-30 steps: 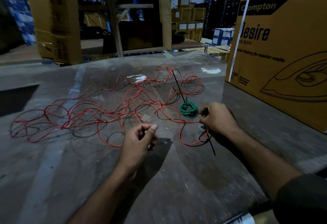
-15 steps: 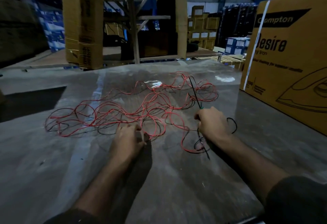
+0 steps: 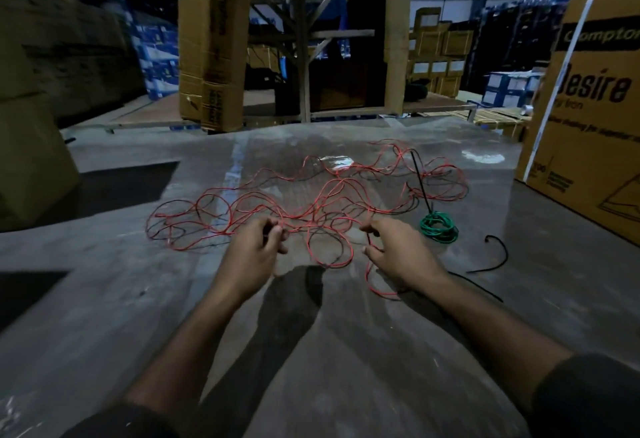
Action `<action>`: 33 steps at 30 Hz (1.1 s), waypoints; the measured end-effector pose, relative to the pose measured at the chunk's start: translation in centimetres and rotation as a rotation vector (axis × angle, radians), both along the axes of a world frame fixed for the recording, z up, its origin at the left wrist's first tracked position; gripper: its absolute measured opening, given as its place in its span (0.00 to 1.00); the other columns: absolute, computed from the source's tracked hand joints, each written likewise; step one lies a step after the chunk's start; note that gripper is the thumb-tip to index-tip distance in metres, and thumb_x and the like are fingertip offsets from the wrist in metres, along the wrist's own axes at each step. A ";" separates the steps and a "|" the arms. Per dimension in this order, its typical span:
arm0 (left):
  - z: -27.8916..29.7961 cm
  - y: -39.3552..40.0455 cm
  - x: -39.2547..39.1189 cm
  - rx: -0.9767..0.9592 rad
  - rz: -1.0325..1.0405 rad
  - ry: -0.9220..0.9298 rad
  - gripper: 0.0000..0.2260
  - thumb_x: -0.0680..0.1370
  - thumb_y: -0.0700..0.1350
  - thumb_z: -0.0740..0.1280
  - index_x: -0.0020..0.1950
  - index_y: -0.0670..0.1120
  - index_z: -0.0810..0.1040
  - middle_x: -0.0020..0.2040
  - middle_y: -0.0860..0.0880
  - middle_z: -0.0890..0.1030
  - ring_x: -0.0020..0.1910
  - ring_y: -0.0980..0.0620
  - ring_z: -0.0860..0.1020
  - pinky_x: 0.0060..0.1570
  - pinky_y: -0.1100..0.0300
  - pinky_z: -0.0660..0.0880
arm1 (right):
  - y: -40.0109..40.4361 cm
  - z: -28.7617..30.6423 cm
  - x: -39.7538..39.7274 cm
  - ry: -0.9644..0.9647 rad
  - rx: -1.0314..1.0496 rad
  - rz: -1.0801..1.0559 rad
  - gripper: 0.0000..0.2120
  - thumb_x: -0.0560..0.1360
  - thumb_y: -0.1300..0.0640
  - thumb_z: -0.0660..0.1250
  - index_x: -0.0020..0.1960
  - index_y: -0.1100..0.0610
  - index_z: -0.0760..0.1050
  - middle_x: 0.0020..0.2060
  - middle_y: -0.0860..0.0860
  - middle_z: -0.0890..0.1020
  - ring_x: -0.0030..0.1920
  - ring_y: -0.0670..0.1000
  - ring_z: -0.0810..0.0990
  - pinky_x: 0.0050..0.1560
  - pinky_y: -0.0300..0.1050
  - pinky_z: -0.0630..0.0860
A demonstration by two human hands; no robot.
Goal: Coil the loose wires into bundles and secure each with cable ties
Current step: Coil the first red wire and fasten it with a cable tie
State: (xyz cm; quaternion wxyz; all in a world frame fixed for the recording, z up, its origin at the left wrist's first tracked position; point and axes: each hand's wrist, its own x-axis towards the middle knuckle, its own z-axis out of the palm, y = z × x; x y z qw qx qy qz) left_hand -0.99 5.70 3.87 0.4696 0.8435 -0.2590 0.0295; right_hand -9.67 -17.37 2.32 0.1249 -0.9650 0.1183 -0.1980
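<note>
From the head camera I see the loose red and black wires [image 3: 311, 202] sprawled in a wide tangle across the middle of the grey tabletop [image 3: 104, 299], reaching from the far left loops over to the right, where a black cable tie [image 3: 420, 185] lies slanted across them. My left hand [image 3: 251, 256] sits at the near edge of that tangle, fingers curled, with thumb and fingertips pinched together on what looks like a dark strand; the red loops run just past its fingertips. My right hand [image 3: 398, 250] is at the near right edge, fingers bent and half spread over the wires. A red strand passes under its fingertips and loops back beneath the palm, but I cannot tell whether it actually grips that strand or only rests on it. Just beside the right hand, toward the far right, lies a small coiled green wire bundle [image 3: 439, 228], apart from the fingers, with the tie's lower end touching it. A separate black wire [image 3: 493, 261] curves on the table near the right forearm. A large cardboard box [image 3: 588, 126] stands on the right side of the table.
</note>
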 end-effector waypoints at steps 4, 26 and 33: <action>2.4 1.6 -0.7 -0.240 -0.010 0.042 0.08 0.84 0.42 0.57 0.53 0.44 0.75 0.46 0.44 0.80 0.42 0.48 0.80 0.45 0.54 0.77 | -1.2 -0.1 -1.7 -0.118 0.125 -0.077 0.16 0.76 0.64 0.63 0.59 0.50 0.80 0.55 0.46 0.84 0.56 0.49 0.81 0.57 0.49 0.79; 3.9 2.2 0.1 -0.845 -0.035 0.220 0.09 0.85 0.46 0.58 0.57 0.49 0.78 0.38 0.54 0.76 0.30 0.61 0.70 0.32 0.68 0.69 | -7.7 -3.2 -8.4 -0.093 0.176 -0.456 0.19 0.69 0.71 0.65 0.55 0.55 0.81 0.52 0.54 0.81 0.51 0.55 0.81 0.49 0.41 0.74; 7.6 4.3 1.6 -1.034 -0.201 0.296 0.16 0.83 0.44 0.59 0.71 0.44 0.74 0.40 0.55 0.76 0.31 0.60 0.66 0.31 0.67 0.63 | -4.7 2.3 -4.1 -0.407 0.041 -0.360 0.10 0.75 0.65 0.69 0.54 0.54 0.80 0.50 0.51 0.83 0.51 0.54 0.80 0.54 0.53 0.78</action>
